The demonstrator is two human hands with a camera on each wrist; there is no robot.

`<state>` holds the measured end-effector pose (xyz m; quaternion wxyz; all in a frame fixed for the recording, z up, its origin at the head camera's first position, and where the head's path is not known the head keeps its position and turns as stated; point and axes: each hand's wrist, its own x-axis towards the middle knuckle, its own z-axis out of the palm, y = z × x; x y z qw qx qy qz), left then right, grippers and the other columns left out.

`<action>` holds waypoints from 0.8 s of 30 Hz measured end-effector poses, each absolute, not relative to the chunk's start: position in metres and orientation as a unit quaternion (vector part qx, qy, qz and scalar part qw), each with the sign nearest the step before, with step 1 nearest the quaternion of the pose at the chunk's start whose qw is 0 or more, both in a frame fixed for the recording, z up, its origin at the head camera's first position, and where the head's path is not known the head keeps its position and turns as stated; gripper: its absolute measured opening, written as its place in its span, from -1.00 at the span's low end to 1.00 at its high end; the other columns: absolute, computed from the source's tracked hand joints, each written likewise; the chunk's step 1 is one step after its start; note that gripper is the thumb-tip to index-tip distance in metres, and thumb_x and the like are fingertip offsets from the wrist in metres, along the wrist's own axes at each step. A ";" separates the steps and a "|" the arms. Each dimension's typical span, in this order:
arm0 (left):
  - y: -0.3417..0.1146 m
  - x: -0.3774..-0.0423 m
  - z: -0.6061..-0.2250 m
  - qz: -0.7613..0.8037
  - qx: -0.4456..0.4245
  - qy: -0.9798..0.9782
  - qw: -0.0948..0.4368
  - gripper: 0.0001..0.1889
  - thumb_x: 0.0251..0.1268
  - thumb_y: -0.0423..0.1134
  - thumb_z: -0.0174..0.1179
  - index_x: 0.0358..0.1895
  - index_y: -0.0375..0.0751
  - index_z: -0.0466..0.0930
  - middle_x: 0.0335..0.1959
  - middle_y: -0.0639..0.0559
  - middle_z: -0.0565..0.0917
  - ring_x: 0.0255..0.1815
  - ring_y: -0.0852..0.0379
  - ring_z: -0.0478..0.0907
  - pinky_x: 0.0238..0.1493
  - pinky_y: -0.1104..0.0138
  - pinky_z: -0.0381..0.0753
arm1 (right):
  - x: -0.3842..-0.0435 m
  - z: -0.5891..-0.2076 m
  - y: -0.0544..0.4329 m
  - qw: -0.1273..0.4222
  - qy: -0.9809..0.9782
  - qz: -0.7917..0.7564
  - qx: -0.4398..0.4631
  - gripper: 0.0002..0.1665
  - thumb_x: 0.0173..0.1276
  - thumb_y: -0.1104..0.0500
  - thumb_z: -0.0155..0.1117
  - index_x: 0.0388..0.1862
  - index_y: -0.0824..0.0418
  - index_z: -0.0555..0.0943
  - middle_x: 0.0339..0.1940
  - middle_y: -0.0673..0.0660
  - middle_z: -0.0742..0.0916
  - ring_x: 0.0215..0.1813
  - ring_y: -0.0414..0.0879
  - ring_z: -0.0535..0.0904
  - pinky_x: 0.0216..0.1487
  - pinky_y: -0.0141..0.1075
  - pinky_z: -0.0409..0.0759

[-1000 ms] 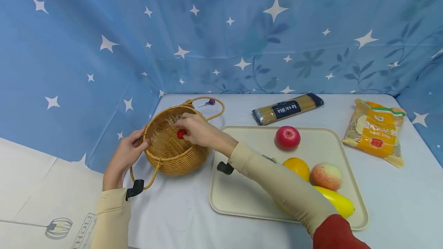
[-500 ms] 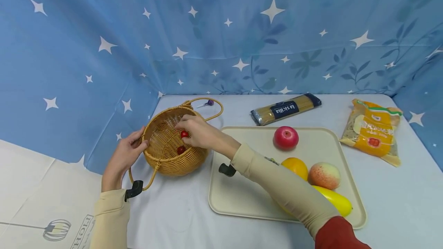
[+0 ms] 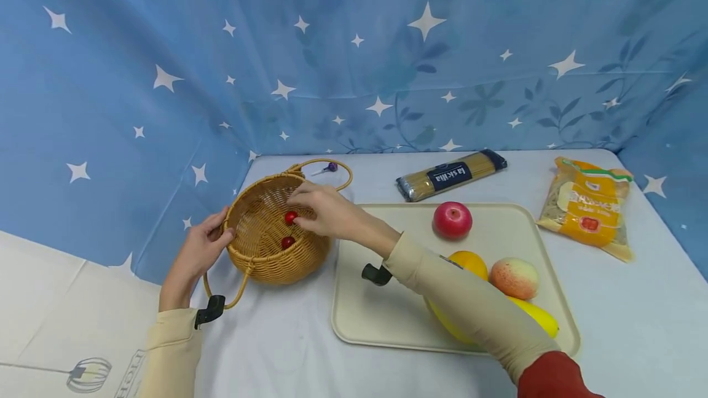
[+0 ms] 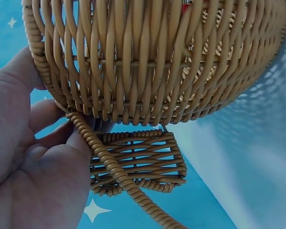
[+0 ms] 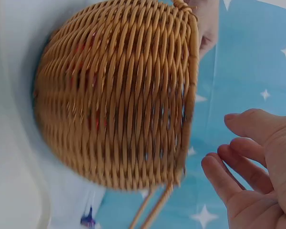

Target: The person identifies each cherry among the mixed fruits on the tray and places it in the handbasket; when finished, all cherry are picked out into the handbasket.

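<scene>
A round wicker basket (image 3: 293, 266) stands tilted at the left of the table. My left hand (image 3: 203, 245) grips its left rim, thumb inside; in the left wrist view the fingers lie beside the wrapped handle (image 4: 119, 171). Over the basket's right side is my right hand (image 3: 332, 210), its fingers loosely bent; the right wrist view shows nothing between the thumb and fingers. Two small round red fruits lie inside the basket: one red fruit (image 3: 291, 218) by my right fingertips, another red fruit (image 3: 287, 242) nearer the front rim.
Under my right forearm lies a beige tray (image 3: 381, 330) with a red apple (image 3: 452, 220), an orange (image 3: 470, 263), a peach (image 3: 515, 278) and yellow fruit (image 3: 533, 317). Behind are a spaghetti pack (image 3: 450, 175), an orange-yellow bag (image 3: 589, 207) and a purple lollipop (image 3: 330, 167).
My right hand has let go of a red fruit into the basket and drawn back slightly right. A second red fruit has come into sight. My left hand keeps its hold on the rim.
</scene>
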<state>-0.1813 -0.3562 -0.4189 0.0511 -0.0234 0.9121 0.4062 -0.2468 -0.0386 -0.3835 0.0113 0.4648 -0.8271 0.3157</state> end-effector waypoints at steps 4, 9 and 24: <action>-0.357 -0.184 -0.418 0.386 -0.018 0.921 0.041 -0.31 0.73 -0.22 0.04 0.74 -0.26 0.00 0.73 -0.38 0.15 0.66 -0.37 0.29 0.39 0.18 0.57 | -0.247 -0.380 -0.011 0.052 -0.828 0.328 0.452 -0.55 0.52 0.19 0.42 0.31 0.34 0.71 0.25 0.24 0.77 0.25 0.08 0.75 0.29 -0.14 0.74; -0.361 -0.185 -0.418 0.389 -0.021 0.920 0.049 -0.30 0.74 -0.17 0.04 0.75 -0.19 -0.02 0.74 -0.36 0.12 0.67 -0.36 0.27 0.36 0.31 0.60 | -0.244 -0.385 0.038 0.069 -0.843 0.344 0.408 -0.53 0.51 0.17 0.44 0.31 0.34 0.71 0.26 0.24 0.78 0.29 0.10 0.74 0.33 -0.03 0.74; -0.351 -0.186 -0.411 0.323 0.038 0.945 -0.037 -0.31 0.78 -0.11 -0.01 0.72 -0.37 0.02 0.69 -0.49 0.16 0.64 -0.52 0.25 0.51 -0.20 0.42 | -0.220 -0.409 0.193 0.095 -0.931 0.298 0.190 -0.35 0.54 0.12 0.42 0.50 0.36 0.55 0.46 0.44 0.58 0.48 0.42 0.47 0.45 0.42 0.50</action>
